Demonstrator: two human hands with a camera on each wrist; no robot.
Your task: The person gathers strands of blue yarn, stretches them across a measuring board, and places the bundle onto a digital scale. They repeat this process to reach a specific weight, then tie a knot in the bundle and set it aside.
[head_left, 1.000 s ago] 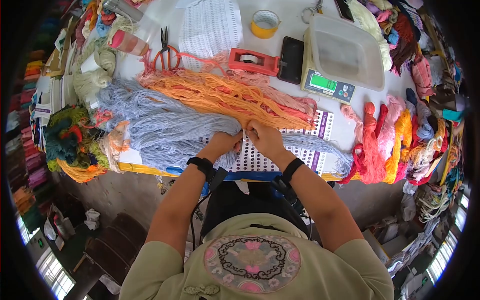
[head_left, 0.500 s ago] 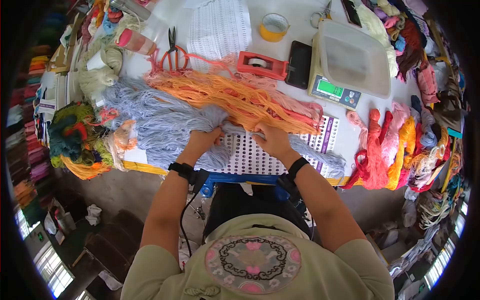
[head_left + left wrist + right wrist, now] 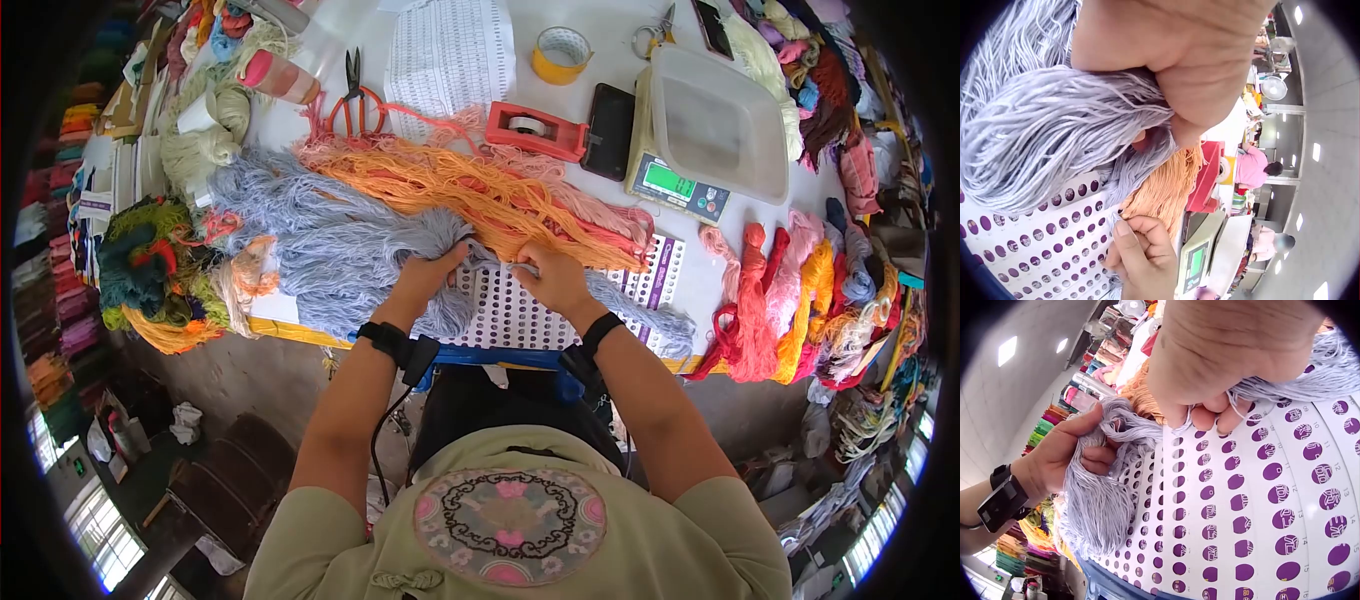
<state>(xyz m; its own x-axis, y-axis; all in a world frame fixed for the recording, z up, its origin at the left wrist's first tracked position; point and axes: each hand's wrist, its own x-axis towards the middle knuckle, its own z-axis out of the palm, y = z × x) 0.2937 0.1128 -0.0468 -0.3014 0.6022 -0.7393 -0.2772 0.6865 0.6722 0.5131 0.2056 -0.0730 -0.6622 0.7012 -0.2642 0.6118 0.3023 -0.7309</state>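
My left hand (image 3: 428, 278) grips a grey-blue yarn hank (image 3: 1054, 131) near its looped end, thumb on top in the left wrist view. From there a thinner twist of the same yarn runs right to my right hand (image 3: 555, 282), whose thumb and fingers pinch it. More of these strands (image 3: 645, 315) trail out past the right hand toward the table edge. Beneath both hands lie white cards with rows of holes (image 3: 515, 318), showing purple through them in the wrist views. An orange yarn bundle (image 3: 440, 185) lies just beyond the hands.
Black-bladed scissors (image 3: 355, 95), a red tape dispenser (image 3: 540, 130), a phone (image 3: 607, 130) and a scale (image 3: 680, 185) with a plastic tray (image 3: 720, 115) stand behind the yarn. Coloured skeins (image 3: 755, 300) hang over the table's right edge; green and teal yarn (image 3: 140, 270) lies left.
My hands were close together on the yarn; the left has moved left, away from the right. A length of grey-blue yarn now shows between them. The head view has shifted slightly.
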